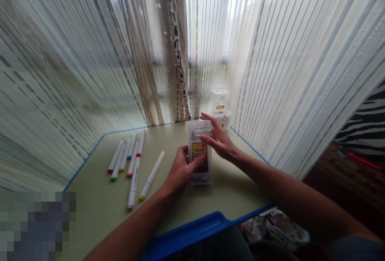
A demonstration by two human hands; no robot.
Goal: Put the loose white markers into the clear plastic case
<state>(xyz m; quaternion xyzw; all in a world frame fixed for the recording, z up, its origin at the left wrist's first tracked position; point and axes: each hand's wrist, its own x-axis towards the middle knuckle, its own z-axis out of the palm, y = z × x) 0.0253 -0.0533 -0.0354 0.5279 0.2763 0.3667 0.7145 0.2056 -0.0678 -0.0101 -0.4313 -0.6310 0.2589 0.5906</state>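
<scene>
A clear plastic marker case [199,177] with a yellow and dark label stands upright on the table in front of me. My left hand [184,165] grips its lower left side, the thumb lying across the label. Beside the top right of the case is my right hand [221,140], its fingers stretched out and apart; the thumb is at the case's latch. To the left lie several white markers [116,156] with coloured ends. One yellow-ended marker [152,176] lies apart from the group, nearest to my left hand.
The pale green table [99,209] has a blue rim and a blue tray edge [192,231] at the front. Another clear container [221,114] stands at the back right. String curtains [270,72] hang close behind the table. Plastic bags [285,227] lie below at the right.
</scene>
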